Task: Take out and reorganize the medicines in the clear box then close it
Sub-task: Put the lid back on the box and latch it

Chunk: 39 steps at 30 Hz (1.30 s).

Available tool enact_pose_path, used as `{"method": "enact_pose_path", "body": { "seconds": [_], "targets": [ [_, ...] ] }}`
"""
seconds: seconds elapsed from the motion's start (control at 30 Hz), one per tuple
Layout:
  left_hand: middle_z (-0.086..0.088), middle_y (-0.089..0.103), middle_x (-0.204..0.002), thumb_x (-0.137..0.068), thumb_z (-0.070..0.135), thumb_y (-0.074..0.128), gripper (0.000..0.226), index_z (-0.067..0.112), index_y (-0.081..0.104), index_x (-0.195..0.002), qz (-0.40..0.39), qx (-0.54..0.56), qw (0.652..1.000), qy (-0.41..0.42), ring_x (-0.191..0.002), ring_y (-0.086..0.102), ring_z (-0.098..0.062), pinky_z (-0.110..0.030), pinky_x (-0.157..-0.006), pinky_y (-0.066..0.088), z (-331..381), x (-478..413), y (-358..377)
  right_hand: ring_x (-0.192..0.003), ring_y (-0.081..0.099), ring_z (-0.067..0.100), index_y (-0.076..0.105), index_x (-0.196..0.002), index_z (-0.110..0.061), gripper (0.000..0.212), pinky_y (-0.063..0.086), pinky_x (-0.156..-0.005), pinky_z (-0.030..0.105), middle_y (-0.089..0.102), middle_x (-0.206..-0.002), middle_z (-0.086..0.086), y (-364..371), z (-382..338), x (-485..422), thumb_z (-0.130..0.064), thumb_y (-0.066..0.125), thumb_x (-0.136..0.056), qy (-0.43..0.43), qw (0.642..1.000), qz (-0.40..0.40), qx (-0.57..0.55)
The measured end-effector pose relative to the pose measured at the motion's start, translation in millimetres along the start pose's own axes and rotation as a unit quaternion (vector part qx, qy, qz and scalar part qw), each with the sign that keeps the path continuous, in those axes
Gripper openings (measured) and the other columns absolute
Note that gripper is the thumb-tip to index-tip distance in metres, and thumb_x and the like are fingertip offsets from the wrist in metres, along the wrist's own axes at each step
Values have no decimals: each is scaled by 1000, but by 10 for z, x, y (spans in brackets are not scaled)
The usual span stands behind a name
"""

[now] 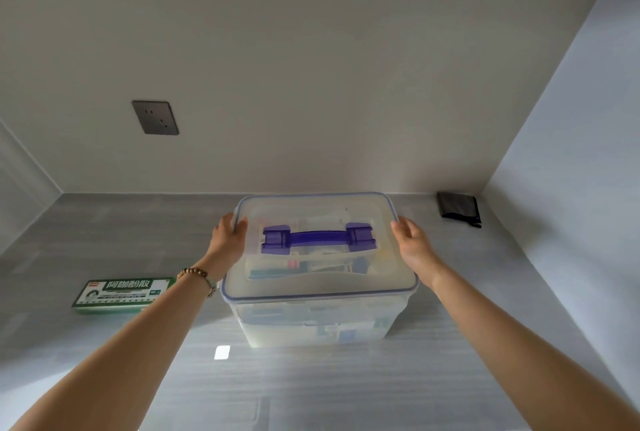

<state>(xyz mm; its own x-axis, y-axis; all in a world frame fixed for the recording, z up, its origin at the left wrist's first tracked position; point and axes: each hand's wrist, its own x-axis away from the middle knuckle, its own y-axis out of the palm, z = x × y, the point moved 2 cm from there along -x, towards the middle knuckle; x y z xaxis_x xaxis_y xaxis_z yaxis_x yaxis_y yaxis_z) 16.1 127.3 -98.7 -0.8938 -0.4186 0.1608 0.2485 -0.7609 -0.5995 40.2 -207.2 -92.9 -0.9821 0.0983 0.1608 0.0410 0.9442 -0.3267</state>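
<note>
A clear plastic box stands on the grey counter, with medicine packets dimly visible through its walls. Its translucent lid with a blue rim and a purple handle lies on top. My left hand grips the lid's left edge, thumb on top. My right hand holds the lid's right edge. A green and white medicine carton lies flat on the counter to the left of the box.
The grey counter is bounded by a white back wall and a right side wall. A dark folded pouch lies in the back right corner. A grey wall socket sits on the back wall.
</note>
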Motion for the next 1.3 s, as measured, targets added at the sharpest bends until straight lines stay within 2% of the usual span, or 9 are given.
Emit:
{"method": "enact_pose_path", "body": {
  "seconds": [0.17,0.33,0.4,0.53,0.83,1.0,1.13,1.2,1.3],
  "targets": [
    [-21,51,-118,-98,30,29,37,9,42,-126,18,-28,999,32,-95,48,-30,-38,-79,39,-27,45,8,-112,55,21,52,-125,-4,34,37,-94,24,58,-127,15,6,29,36,-22,43,-98,-20,1000,9,9],
    [-10,31,-147,-97,38,24,51,17,24,-144,73,-185,968,152,-135,26,-30,-44,-112,22,108,192,14,-106,57,19,59,-119,-6,32,37,-87,23,62,-121,12,11,20,67,-25,46,-97,-6,1000,7,-15],
    [-3,15,-155,-96,48,21,60,19,15,-147,40,-223,954,198,-143,11,-23,-39,-116,11,146,209,77,-102,53,13,58,-122,-9,33,36,-87,22,61,-124,9,-1,28,69,-27,46,-97,9,1000,7,-27],
    [1,-4,-157,-93,55,22,71,16,2,-148,-41,-227,960,159,-144,-6,-18,-33,-115,2,104,142,116,-114,50,14,51,-131,-7,41,33,-91,20,54,-134,9,-17,39,47,-29,44,-98,39,999,-3,-38],
    [0,5,-157,-97,44,28,61,16,10,-148,-36,-184,967,170,-144,7,-19,-34,-115,9,113,133,85,-131,42,21,45,-136,-6,45,30,-94,20,47,-141,8,-17,29,84,-31,41,-99,57,997,-12,-56],
    [1,10,-156,-97,42,30,60,17,13,-148,-24,-170,969,178,-142,14,-21,-35,-113,16,119,147,88,-140,29,21,28,-145,-10,57,22,-112,29,30,-153,7,-10,44,227,-36,43,-97,6,997,-46,54],
    [-1,13,-156,-95,43,37,63,18,11,-147,-12,-116,980,159,-140,21,-24,-38,-110,24,147,179,76,-143,23,20,30,-145,-8,58,17,-115,29,26,-154,7,108,-262,262,-30,50,-95,-229,946,10,231],
    [-5,23,-152,-93,41,42,64,16,15,-146,0,-72,987,144,-136,30,-26,-38,-106,30,154,203,52,-144,21,18,36,-143,-15,55,16,-116,32,27,-154,4,346,-449,247,-37,49,-94,-297,909,-61,285],
    [-12,36,-146,-93,44,42,65,10,22,-144,-18,-9,999,44,-127,41,-29,-35,-101,34,72,225,5,-146,5,11,22,-147,-31,61,6,-119,37,11,-159,-6,746,-527,230,-55,36,-93,-298,862,-169,374]
  ]
}}
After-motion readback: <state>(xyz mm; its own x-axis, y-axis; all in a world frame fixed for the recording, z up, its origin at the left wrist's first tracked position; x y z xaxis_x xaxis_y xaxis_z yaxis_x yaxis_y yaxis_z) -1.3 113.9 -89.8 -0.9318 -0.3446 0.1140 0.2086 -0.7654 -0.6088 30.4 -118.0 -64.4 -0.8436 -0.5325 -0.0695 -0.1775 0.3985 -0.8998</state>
